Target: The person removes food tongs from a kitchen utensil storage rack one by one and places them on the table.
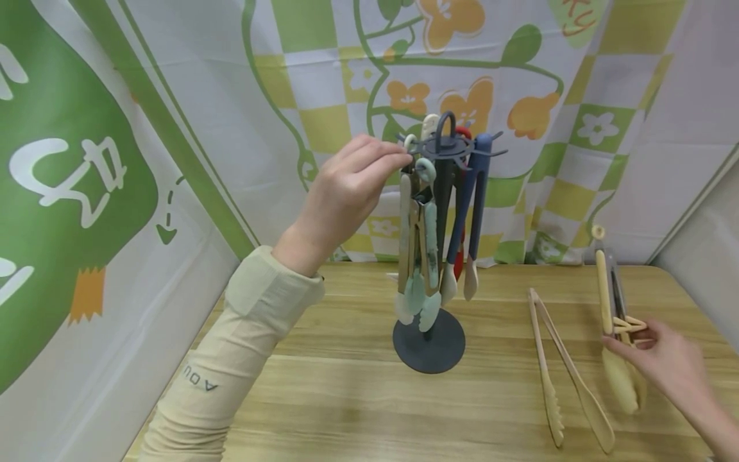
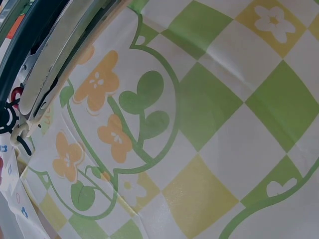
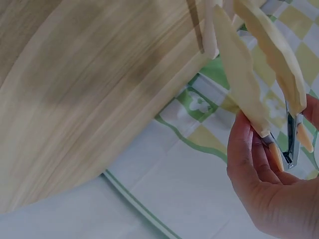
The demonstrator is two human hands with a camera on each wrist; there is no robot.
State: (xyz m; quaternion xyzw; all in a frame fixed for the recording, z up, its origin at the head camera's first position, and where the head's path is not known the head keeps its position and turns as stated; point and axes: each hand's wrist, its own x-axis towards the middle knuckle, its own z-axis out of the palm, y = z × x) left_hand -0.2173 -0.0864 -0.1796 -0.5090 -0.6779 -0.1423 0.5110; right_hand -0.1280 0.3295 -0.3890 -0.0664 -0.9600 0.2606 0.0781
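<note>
A dark tabletop rack [image 1: 429,346] carries several tongs on its hooks. My left hand [image 1: 352,186] pinches at the top of pale grey-handled tongs [image 1: 404,218]; the exact contact is partly hidden. Cream-looped tongs [image 2: 60,59] show in the left wrist view, but no left fingers do. Beside them hang aqua tongs [image 1: 430,250] and blue-handled tongs [image 1: 476,199] with light tips. At the far right, my right hand [image 1: 672,356] holds metal tongs with pale yellow heads [image 3: 239,64]; its fingers lie around the handle near the heads.
Wooden tongs [image 1: 543,359] lie spread on the wooden table [image 1: 323,398], left of my right hand. Black and red utensils hang behind the front tongs on the rack. A patterned curtain [image 1: 312,70] stands behind the table.
</note>
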